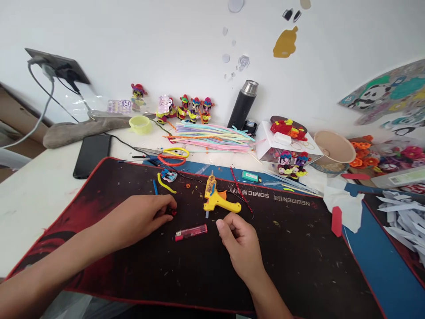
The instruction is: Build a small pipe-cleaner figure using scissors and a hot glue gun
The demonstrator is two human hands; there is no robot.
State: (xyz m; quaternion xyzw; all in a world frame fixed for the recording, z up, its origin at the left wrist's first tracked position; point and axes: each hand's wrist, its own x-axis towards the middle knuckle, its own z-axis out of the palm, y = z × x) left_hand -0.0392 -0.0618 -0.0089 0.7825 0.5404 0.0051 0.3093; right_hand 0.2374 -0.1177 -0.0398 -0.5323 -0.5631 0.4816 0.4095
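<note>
One small red piece at tips of left fingers.

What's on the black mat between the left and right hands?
In the head view, a translucent pink plastic lighter lies between them, nearer the person; a yellow pistol-shaped glue gun, farther out.

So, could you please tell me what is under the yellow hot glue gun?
The yellow hot glue gun lies on the dark desk mat, which shows around its body. The patch directly beneath is covered, so anything small there cannot be seen.
</note>
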